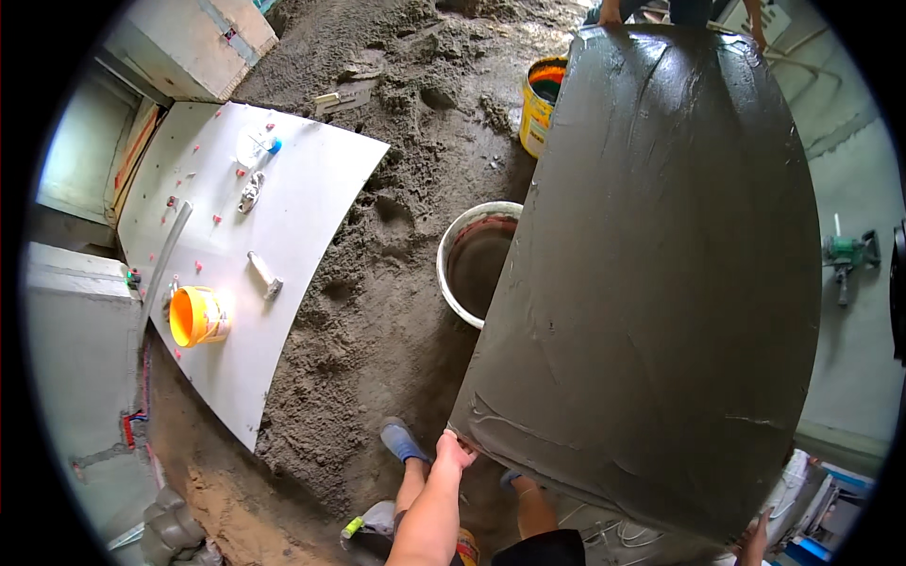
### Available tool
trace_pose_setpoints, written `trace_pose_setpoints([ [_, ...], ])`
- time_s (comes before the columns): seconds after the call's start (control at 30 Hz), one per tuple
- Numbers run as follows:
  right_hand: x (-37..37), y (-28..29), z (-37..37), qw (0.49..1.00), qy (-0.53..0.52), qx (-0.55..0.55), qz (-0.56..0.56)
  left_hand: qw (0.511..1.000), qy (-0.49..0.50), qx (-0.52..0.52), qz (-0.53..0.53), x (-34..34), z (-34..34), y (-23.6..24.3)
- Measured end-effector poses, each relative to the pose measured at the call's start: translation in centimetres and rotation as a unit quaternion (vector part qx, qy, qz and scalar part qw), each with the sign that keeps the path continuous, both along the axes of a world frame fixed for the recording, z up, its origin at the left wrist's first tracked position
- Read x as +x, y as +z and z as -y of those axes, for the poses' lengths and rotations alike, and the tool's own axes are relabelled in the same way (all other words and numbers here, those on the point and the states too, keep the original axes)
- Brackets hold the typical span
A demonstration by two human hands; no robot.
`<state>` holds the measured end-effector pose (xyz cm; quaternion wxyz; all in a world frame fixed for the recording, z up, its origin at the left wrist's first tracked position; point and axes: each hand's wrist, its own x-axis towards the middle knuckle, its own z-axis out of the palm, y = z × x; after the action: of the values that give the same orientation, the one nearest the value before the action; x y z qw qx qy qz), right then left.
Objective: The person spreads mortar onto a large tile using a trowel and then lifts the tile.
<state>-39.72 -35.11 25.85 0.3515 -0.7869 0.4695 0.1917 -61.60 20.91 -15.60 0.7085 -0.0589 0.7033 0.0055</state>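
Note:
A large slab (651, 283) with a smooth coat of wet grey mortar fills the right side, lifted off the ground and tilted. My left hand (457, 451) is closed around its near left corner, thumb side up. At the near right corner my right hand (753, 542) holds the edge, its fingers partly hidden. A co-worker at the far end grips the far edge with both hands, one at the left corner (610, 11) and one at the right (758, 36). Partly under the slab's left edge stands a white bucket (444, 259) of grey mix.
Rough wet mortar (349, 283) covers the floor, with a trowel (344, 100) on it. Left lies a white tile (311, 179) bearing an orange-yellow bucket (200, 316), a bottle and small red pieces. A yellow bucket (536, 127) stands beyond. A green power tool (849, 252) is by the right wall.

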Motion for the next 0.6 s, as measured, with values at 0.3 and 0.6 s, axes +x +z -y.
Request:
trace_pose_setpoints([
  [0.3,-6.8,19.1,-16.4,0.979,0.131,-0.124,0.095,0.994,0.005,-0.097,0.049,0.8,-0.7,0.9],
  [0.6,-12.8,32.3,-30.9,0.962,0.175,-0.172,0.118,0.974,0.113,-0.151,0.123,-1.2,-1.4,0.4],
])
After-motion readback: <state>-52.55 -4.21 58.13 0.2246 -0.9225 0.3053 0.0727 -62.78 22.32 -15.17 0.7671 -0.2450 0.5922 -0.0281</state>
